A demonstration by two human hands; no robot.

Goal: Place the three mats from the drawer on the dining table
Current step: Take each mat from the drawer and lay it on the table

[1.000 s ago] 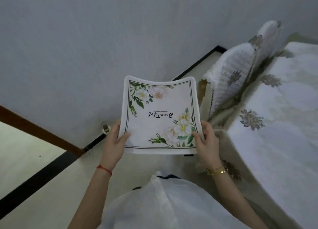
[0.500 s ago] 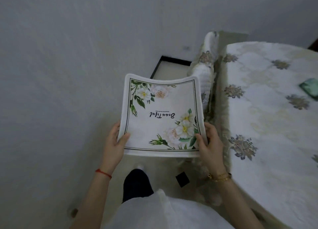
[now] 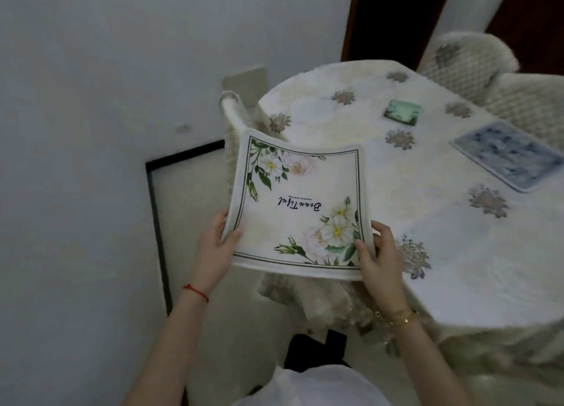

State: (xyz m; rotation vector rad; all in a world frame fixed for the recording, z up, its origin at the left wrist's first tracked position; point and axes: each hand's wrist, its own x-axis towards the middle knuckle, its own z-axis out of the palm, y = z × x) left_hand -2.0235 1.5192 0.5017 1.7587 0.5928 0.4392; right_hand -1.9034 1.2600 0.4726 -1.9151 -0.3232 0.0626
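Note:
A white floral mat (image 3: 300,205) with a dark border line and printed script hangs in front of me, its far edge curling up. My left hand (image 3: 215,247) grips its near left corner and my right hand (image 3: 380,254) grips its near right corner. The mat hovers over the left edge of the dining table (image 3: 476,262), which is covered in a cream cloth with flower motifs. On the table lie a small green mat (image 3: 403,111) at the back and a larger blue patterned mat (image 3: 508,155) to the right.
A covered chair (image 3: 233,115) stands between the table and the grey wall (image 3: 106,85) on the left. More covered chairs (image 3: 500,79) stand behind the table. A dark doorway (image 3: 393,18) is at the back. My dark shoe (image 3: 314,352) is on the pale floor.
My view has swung right and the table has come into full sight, with the green and blue mats on it. The floral mat stays held in both hands and now overlaps the table's edge.

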